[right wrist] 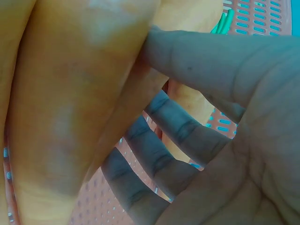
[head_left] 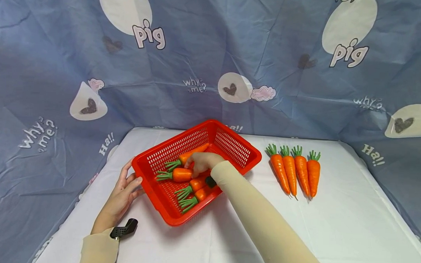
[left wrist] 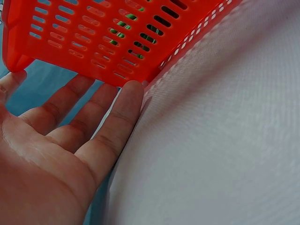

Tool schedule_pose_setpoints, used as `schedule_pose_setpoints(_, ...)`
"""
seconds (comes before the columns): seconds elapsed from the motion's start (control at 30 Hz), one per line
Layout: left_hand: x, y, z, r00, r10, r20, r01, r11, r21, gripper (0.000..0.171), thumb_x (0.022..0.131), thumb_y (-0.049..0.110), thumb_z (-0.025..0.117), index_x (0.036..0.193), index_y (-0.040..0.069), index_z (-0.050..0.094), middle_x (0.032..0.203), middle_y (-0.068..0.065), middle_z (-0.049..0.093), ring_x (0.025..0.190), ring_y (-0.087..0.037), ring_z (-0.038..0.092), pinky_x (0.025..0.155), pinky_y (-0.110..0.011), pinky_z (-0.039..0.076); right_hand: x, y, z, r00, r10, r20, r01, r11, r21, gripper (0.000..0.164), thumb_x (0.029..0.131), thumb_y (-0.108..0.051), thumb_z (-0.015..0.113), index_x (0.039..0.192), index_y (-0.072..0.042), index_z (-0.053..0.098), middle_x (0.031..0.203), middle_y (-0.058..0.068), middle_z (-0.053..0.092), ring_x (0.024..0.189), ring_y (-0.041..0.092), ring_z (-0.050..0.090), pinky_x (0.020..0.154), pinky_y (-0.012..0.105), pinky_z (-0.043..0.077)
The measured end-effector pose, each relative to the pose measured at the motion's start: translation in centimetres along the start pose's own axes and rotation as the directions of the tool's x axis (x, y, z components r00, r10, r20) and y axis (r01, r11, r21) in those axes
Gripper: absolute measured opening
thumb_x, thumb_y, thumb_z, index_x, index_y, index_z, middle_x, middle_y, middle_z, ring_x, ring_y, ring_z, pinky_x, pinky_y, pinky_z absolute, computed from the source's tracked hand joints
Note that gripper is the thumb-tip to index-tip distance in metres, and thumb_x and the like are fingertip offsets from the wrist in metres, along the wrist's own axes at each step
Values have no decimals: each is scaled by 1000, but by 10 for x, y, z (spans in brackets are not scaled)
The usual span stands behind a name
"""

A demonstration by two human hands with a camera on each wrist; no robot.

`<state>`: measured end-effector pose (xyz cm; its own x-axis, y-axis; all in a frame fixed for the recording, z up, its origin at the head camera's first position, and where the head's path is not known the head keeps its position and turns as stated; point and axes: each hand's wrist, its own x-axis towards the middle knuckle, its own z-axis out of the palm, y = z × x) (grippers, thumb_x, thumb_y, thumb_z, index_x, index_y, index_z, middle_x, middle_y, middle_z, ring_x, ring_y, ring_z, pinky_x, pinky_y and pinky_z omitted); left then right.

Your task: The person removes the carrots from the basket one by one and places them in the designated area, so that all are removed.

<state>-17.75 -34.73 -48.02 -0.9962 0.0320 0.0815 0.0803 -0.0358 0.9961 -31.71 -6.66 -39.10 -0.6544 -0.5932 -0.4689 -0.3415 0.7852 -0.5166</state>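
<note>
My right hand (head_left: pixel 204 162) reaches into a red plastic basket (head_left: pixel 152 195) holding several orange carrots with green tops. In the right wrist view, the thumb (right wrist: pixel 197 56) presses one side of a carrot (right wrist: pixel 129 103) while the fingers curl behind it. From above, my hand covers part of the middle carrot (head_left: pixel 182 175). Another carrot (head_left: pixel 196 149) lies behind it, and two lie nearer, partly under the wrist. At the basket's left end, my left hand (head_left: pixel 119 196) holds it, thumb on the rim, fingers along the outside and lower edge.
To the right of the basket, several carrots (head_left: pixel 300 171) lie side by side on the white tablecloth (head_left: pixel 350 225), green tops toward the back. A blue printed curtain (head_left: pixel 185 41) hangs behind the table. A black wrist device (head_left: pixel 124 228) sits by my left sleeve.
</note>
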Motion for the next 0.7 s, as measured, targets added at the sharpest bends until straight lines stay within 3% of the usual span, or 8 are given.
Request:
schedule_pose_setpoints(0.53,0,-2,-1,1000,5,6,-5,1000,-2,70,113,17,52,171,34,16,147,12,57,120,-2,69,95,-26,62,2,1,3,1000,-10,-18,9,999,-53,35,99,-17,77,134,-20,71,110,0,61,99,18,52,84,30,44)
schedule_pose_setpoints(0.7,1,-3,-2,1000,15,15,-15,1000,-8,70,113,16,51,171,33,16,147,11,57,120,-3,69,95,-26,62,2,-1,3,1000,-20,-22,18,996,-87,35,100,-18,76,134,-21,70,116,2,62,102,19,52,87,31,45)
